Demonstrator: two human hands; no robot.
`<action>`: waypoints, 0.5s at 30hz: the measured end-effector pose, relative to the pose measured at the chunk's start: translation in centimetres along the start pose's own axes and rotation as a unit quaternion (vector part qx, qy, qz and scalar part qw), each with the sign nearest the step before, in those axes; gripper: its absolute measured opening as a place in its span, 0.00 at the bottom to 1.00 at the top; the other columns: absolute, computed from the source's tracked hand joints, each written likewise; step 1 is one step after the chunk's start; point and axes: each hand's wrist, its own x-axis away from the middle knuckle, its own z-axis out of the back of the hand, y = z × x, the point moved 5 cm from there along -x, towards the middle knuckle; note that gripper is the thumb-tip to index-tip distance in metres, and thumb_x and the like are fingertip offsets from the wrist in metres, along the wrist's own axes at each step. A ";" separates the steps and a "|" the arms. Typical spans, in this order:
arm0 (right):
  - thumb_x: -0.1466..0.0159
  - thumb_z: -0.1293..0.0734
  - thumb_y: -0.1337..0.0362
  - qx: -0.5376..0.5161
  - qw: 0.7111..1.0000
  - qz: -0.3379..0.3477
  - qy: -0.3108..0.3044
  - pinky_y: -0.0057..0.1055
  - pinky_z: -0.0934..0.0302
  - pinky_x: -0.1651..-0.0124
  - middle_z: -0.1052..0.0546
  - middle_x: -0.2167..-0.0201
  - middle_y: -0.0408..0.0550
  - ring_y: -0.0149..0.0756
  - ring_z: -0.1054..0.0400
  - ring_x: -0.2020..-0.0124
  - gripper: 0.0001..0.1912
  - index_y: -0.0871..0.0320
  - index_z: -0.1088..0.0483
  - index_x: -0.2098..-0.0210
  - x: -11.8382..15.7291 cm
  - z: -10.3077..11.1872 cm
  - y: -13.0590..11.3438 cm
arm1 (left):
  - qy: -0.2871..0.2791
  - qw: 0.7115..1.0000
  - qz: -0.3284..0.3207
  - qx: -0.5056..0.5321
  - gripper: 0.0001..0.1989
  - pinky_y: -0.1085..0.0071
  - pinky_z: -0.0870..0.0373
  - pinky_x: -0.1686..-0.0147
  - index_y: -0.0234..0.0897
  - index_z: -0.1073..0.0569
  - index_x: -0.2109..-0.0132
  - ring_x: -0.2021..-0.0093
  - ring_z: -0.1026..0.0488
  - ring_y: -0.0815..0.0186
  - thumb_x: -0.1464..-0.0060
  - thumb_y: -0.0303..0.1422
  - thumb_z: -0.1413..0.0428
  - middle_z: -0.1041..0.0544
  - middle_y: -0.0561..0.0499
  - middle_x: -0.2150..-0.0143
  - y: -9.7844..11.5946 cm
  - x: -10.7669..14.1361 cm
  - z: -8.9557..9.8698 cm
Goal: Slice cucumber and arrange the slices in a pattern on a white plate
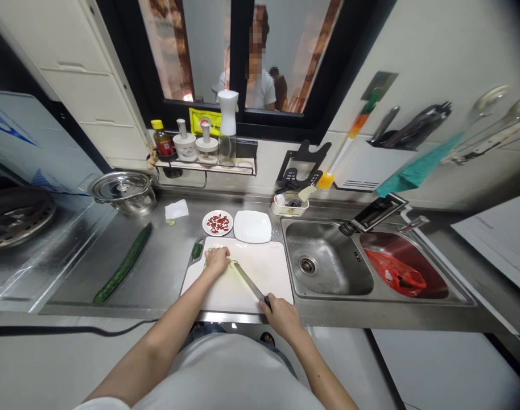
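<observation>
My left hand (218, 260) is closed over a pale green piece of cucumber on the white cutting board (260, 256); its fingers hide most of the piece. My right hand (283, 315) grips the black handle of a kitchen knife (248, 281). The blade slants across the board, its tip beside my left fingertips at a small pale green slice (232, 263). A dark green cucumber end (197, 250) lies at the board's upper left corner. Behind the board are a round plate of chopped red bits (218, 222) and a white square plate (252, 226).
Left on the counter lie a whole cucumber (123, 266), a white tissue (177, 209) and a lidded steel pot (126, 192). To the right, a double sink (328, 285) holds a red plastic bag (396, 274). A condiment rack (206, 166) hangs below the window.
</observation>
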 end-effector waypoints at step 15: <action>0.32 0.47 0.60 0.031 0.999 -0.007 -0.017 0.35 0.40 0.60 0.23 0.60 0.58 0.45 0.28 0.57 0.17 0.61 0.33 0.54 -0.2 -0.5 -1.3 | -0.018 1.000 0.018 0.005 0.11 0.61 0.45 0.52 0.44 0.27 0.60 0.51 0.31 0.57 0.54 0.32 0.43 0.22 0.51 0.58 -0.4 -0.8 -0.5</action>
